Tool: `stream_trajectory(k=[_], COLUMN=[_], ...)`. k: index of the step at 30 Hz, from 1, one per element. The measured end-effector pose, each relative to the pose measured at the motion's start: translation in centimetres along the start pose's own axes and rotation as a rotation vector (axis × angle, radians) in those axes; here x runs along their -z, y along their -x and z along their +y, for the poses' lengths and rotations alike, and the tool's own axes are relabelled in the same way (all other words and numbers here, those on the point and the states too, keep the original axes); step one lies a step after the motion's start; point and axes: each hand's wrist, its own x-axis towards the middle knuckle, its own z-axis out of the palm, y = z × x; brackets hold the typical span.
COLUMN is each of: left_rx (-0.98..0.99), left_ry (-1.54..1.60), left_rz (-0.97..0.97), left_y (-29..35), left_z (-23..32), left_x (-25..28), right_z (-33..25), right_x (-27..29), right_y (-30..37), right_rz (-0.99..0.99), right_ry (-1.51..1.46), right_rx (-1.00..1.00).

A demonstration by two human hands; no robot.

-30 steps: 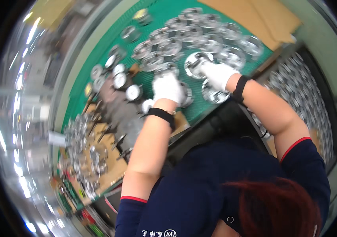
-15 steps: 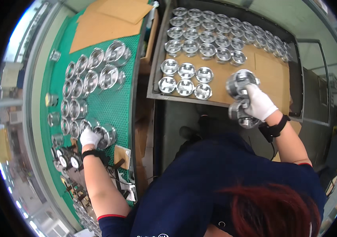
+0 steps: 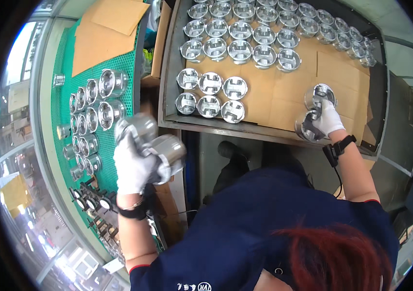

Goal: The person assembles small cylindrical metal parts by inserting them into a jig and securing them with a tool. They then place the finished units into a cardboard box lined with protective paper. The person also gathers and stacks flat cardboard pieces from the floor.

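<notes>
Here, left fingers point(image 3: 143, 166) and right fingers point(image 3: 327, 110) each clasp two pistons point(image 3: 168, 148).

Glossy metal pistons point(image 3: 240, 52), matt cardboard point(image 3: 274, 92)

Two cardboard sheets point(image 3: 95, 53) overlap on the green tabletop point(image 3: 108, 167), well beyond the left hand point(image 3: 132, 167). Dial gauges point(image 3: 105, 203) with round white faces stand in a row left of that hand and slightly nearer the body. Farther left runs a bright window point(image 3: 15, 138). A carton point(image 3: 160, 43) stands ahead of the left hand. Grey floor point(image 3: 212, 162) shows between both hands; a pale wall point(image 3: 390, 24) lies beyond the right.
</notes>
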Motion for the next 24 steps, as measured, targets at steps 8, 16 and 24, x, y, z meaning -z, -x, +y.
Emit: stream_trajectory(k=[8,16,24], left_rx=[-0.461,-0.605,-0.644], left_ry=[0.294,-0.203,-0.268], left_rz=[-0.193,-0.437,-0.542], left_y=[-10.2,-10.7,-11.0], left_z=[20.0,23.5,22.7], left_x=[-16.7,-36.6,-37.7], right_z=[1.2,1.8,-0.2], right_x=[-4.3,-10.1,-15.0], right_y=[-6.5,-8.8,-9.0], right_rz=[-0.135,-0.144,-0.249], right_ry=[-0.020,-0.081,-0.037], right_rx=[0.124,0.167,0.054])
